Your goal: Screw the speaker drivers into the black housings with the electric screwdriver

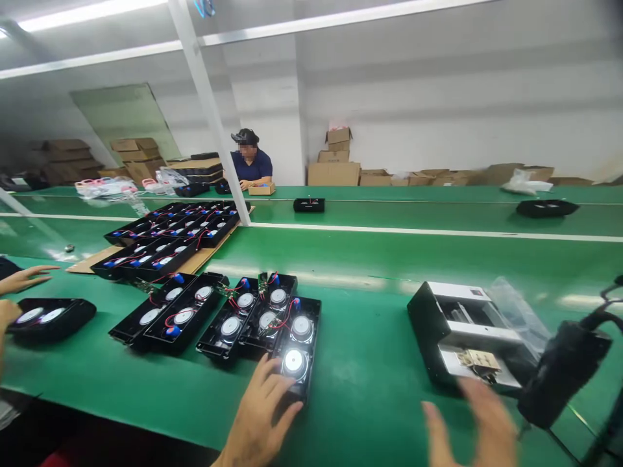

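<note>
My left hand (260, 415) rests with spread fingers on the near end of a black speaker panel (298, 347) that carries two round silver drivers and red wires. Two more such panels (243, 318) lie just left of it. My right hand (479, 428) hovers blurred and open, fingers apart, just in front of a black and white box-shaped device (462, 334) on the green table (370, 383), holding nothing.
More speaker panels (168, 311) and trays of them (170, 237) lie to the left on cardboard. Another person's hands (22, 279) work at the far left by a black unit (51, 318). A black tool (564, 370) hangs at right. A seated person (250, 162) works at the far bench.
</note>
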Available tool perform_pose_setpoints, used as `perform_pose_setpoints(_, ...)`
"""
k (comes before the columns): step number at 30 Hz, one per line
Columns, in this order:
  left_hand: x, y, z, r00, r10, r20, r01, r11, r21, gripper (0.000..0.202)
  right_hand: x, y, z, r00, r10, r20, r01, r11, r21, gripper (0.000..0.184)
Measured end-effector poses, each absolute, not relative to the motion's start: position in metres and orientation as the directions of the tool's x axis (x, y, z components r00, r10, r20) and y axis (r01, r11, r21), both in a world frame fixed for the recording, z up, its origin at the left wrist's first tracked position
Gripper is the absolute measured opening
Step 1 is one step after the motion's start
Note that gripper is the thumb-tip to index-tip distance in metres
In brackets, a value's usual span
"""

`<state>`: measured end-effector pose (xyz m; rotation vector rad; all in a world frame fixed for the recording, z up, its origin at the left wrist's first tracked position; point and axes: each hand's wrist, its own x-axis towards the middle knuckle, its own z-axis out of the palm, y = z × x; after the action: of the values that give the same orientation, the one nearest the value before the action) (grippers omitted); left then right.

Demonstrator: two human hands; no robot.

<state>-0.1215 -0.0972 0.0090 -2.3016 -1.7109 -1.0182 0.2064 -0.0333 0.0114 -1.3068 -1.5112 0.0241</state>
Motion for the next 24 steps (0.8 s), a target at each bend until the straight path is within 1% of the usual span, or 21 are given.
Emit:
perform_pose_setpoints(1, -0.115, -0.098, 0.003, 0.136, 0.8, 0.584, 0.871, -0.377, 0.314, 0.033, 0.173, -0.034, 0.006, 0.076, 0.818, 0.571, 0.653, 0.391, -0.648, 0.065)
perform_pose_setpoints(2, -0.107, -0.099, -0.001, 0.12, 0.787, 0.604, 0.858, -0.389, 0.336, 0.035, 0.14, -0.031, 0.002, -0.087, 0.892, 0.445, 0.594, 0.405, -0.695, 0.066)
perform_pose_setpoints(3, -0.098, -0.099, -0.005, 0.107, 0.78, 0.617, 0.841, -0.402, 0.362, 0.037, 0.11, -0.025, -0.001, -0.217, 0.932, 0.291, 0.538, 0.363, -0.761, 0.069)
perform_pose_setpoints(4, -0.088, -0.099, -0.008, 0.099, 0.777, 0.622, 0.823, -0.415, 0.387, 0.039, 0.086, -0.016, -0.003, -0.299, 0.939, 0.168, 0.496, 0.304, -0.813, 0.068)
perform_pose_setpoints(5, -0.08, -0.099, -0.01, 0.101, 0.777, 0.622, 0.805, -0.431, 0.407, 0.041, 0.067, -0.005, -0.003, -0.36, 0.929, 0.088, 0.49, 0.269, -0.829, 0.067)
perform_pose_setpoints(6, -0.073, -0.099, -0.01, 0.106, 0.774, 0.624, 0.787, -0.449, 0.423, 0.044, 0.056, 0.007, -0.003, -0.391, 0.918, 0.061, 0.506, 0.27, -0.819, 0.067)
perform_pose_setpoints(7, -0.069, -0.1, -0.01, 0.107, 0.765, 0.635, 0.769, -0.469, 0.435, 0.046, 0.052, 0.018, -0.002, -0.432, 0.899, 0.066, 0.504, 0.302, -0.809, 0.068)
perform_pose_setpoints(10, -0.068, -0.105, -0.003, 0.033, 0.692, 0.721, 0.724, -0.514, 0.46, 0.047, 0.075, 0.05, 0.006, -0.587, 0.798, 0.136, 0.45, 0.461, -0.765, 0.085)
perform_pose_setpoints(11, -0.071, -0.107, 0.0, -0.004, 0.666, 0.746, 0.718, -0.517, 0.465, 0.047, 0.089, 0.058, 0.012, -0.636, 0.759, 0.138, 0.434, 0.5, -0.75, 0.09)
perform_pose_setpoints(13, -0.079, -0.107, 0.006, -0.053, 0.635, 0.77, 0.731, -0.5, 0.463, 0.048, 0.12, 0.072, 0.027, -0.73, 0.678, 0.088, 0.425, 0.551, -0.718, 0.093)
perform_pose_setpoints(14, -0.082, -0.105, 0.01, -0.053, 0.645, 0.762, 0.744, -0.483, 0.461, 0.049, 0.134, 0.077, 0.037, -0.776, 0.629, 0.042, 0.421, 0.568, -0.707, 0.091)
perform_pose_setpoints(15, -0.084, -0.101, 0.012, -0.028, 0.676, 0.736, 0.755, -0.468, 0.459, 0.05, 0.148, 0.081, 0.046, -0.811, 0.586, -0.001, 0.418, 0.577, -0.701, 0.088)
perform_pose_setpoints(16, -0.085, -0.095, 0.015, 0.021, 0.72, 0.693, 0.762, -0.46, 0.456, 0.052, 0.16, 0.083, 0.055, -0.82, 0.572, -0.028, 0.425, 0.576, -0.698, 0.085)
perform_pose_setpoints(17, -0.085, -0.089, 0.017, 0.091, 0.766, 0.636, 0.764, -0.463, 0.448, 0.054, 0.172, 0.082, 0.062, -0.804, 0.594, -0.025, 0.441, 0.568, -0.695, 0.08)
perform_pose_setpoints(18, -0.083, -0.082, 0.019, 0.173, 0.8, 0.575, 0.761, -0.479, 0.438, 0.056, 0.184, 0.078, 0.068, -0.757, 0.653, 0.008, 0.469, 0.552, -0.689, 0.074)
perform_pose_setpoints(19, -0.08, -0.075, 0.02, 0.256, 0.816, 0.518, 0.75, -0.506, 0.427, 0.058, 0.196, 0.071, 0.072, -0.674, 0.736, 0.068, 0.504, 0.525, -0.685, 0.067)
perform_pose_setpoints(21, -0.071, -0.062, 0.022, 0.369, 0.808, 0.459, 0.716, -0.562, 0.414, 0.061, 0.22, 0.043, 0.074, -0.42, 0.884, 0.206, 0.559, 0.431, -0.708, 0.048)
perform_pose_setpoints(22, -0.066, -0.057, 0.022, 0.396, 0.801, 0.449, 0.699, -0.58, 0.418, 0.062, 0.231, 0.024, 0.071, -0.267, 0.932, 0.247, 0.563, 0.359, -0.745, 0.037)
perform_pose_setpoints(23, -0.061, -0.053, 0.022, 0.408, 0.797, 0.445, 0.686, -0.589, 0.427, 0.062, 0.24, 0.004, 0.065, -0.101, 0.961, 0.258, 0.548, 0.271, -0.792, 0.027)
perform_pose_setpoints(24, -0.056, -0.05, 0.021, 0.411, 0.797, 0.442, 0.676, -0.592, 0.44, 0.059, 0.247, -0.018, 0.057, 0.059, 0.97, 0.237, 0.506, 0.175, -0.844, 0.02)
